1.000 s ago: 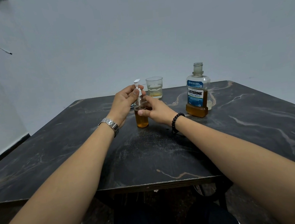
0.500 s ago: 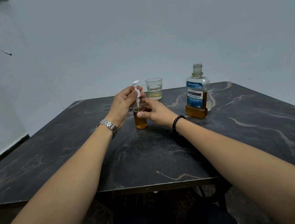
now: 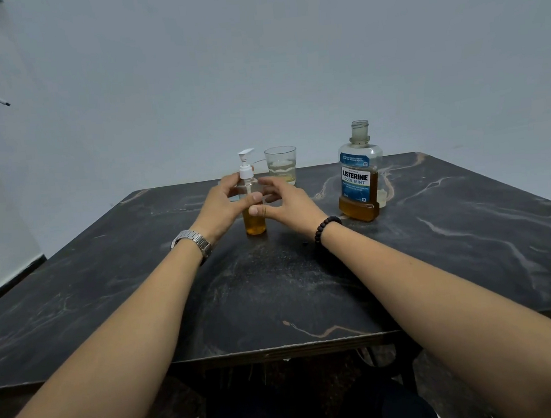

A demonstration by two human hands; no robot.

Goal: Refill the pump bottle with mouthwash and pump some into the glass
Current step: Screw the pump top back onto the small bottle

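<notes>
A dark marbled surface (image 3: 468,243) fills the lower half of the view under a plain grey wall. The left hand (image 3: 221,206), with a metal watch (image 3: 193,243) at its wrist, reaches in from 7 o'clock and curls round the left side of the pump bottle (image 3: 254,222), its thumb lying across the front of the clear body. The bottle stands upright near the middle of the surface, amber liquid in its lower part, the white pump head (image 3: 246,165) fitted on top with its nozzle pointing toward 3 o'clock. The right hand (image 3: 288,204), a dark bead bracelet (image 3: 326,228) on its wrist, comes in from 5 o'clock; its fingers are spread and relaxed just beside the bottle, the thumb tip touching or almost touching it. Behind the bottle, toward 1 o'clock, stands the glass (image 3: 281,165) with a little pale liquid in it. Further toward 3 o'clock stands the uncapped mouthwash bottle (image 3: 359,176), partly full.
</notes>
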